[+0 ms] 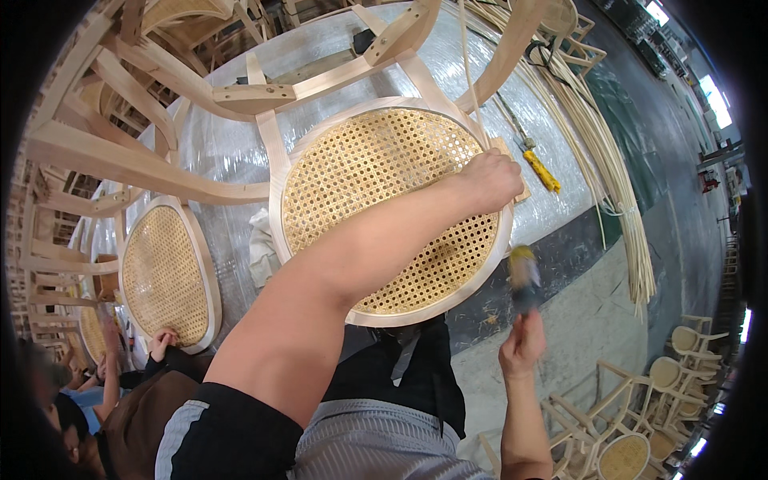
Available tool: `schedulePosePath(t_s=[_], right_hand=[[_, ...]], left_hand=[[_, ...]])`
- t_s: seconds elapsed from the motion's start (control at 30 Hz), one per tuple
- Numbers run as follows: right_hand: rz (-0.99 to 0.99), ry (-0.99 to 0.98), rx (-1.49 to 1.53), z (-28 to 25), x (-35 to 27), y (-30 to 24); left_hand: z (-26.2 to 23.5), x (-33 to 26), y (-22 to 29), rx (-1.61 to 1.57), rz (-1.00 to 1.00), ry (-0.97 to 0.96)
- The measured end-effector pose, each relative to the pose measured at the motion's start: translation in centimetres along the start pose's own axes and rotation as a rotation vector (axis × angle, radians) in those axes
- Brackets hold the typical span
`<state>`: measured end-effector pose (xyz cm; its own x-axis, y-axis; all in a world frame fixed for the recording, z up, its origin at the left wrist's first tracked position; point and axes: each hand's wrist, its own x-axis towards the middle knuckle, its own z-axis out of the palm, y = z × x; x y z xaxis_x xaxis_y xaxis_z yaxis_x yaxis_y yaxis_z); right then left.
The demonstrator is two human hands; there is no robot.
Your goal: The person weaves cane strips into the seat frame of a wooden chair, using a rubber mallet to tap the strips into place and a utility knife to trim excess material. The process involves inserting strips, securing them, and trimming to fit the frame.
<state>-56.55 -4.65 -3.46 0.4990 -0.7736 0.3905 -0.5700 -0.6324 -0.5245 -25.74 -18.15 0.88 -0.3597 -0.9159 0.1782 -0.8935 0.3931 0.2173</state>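
A round chair seat (pixel 376 172) of woven cane in a pale wooden frame lies before me, its chair legs and back pieces rising beyond it. My left arm reaches across the cane. At the seat's right rim, my left hand (pixel 492 182) is closed, and a long thin rattan strip (pixel 470 72) runs up from its fingers. A small flat piece of wood (pixel 518 172) shows beside that hand. Lower right, apart from the seat, my right hand (pixel 522 348) grips the handle of a hammer (pixel 523 272); its yellowish head is smeared by motion.
A yellow-handled tool (pixel 541 170) lies on the plastic-wrapped table (pixel 560 144). A bundle of rattan strips (pixel 620 184) hangs over the table's right edge. At left, another person's hand (pixel 164 340) touches a second cane seat (pixel 164 272). Stacked chair frames (pixel 628 424) stand lower right.
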Motion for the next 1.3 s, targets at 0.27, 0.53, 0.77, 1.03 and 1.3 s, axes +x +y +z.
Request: schedulePosePath(t_s=[0.27, 0.53, 0.77, 1.03, 1.3], right_hand=[[-0.05, 0.062, -0.005, 0.1, 0.8, -1.1], [0.194, -0.173, -0.133, 1.3, 1.1, 1.5], [0.092, -0.022, 0.015, 0.0, 1.9, 0.4], [0.122, -0.199, -0.122, 0.1, 5.2, 0.9], [-0.024, -0.068, -0.084, 1.2, 5.3, 1.8]], left_hand=[[0.1, 0.8, -0.6, 0.039, -0.075, -0.104], [-2.2, 0.6, -1.9, 0.182, 0.067, -0.096], [-2.2, -0.6, -3.3, 0.124, -0.046, -0.044], [-1.6, 0.5, -3.0, 0.053, -0.104, -0.045], [-1.6, 1.1, -3.9, 0.016, -0.111, -0.052]])
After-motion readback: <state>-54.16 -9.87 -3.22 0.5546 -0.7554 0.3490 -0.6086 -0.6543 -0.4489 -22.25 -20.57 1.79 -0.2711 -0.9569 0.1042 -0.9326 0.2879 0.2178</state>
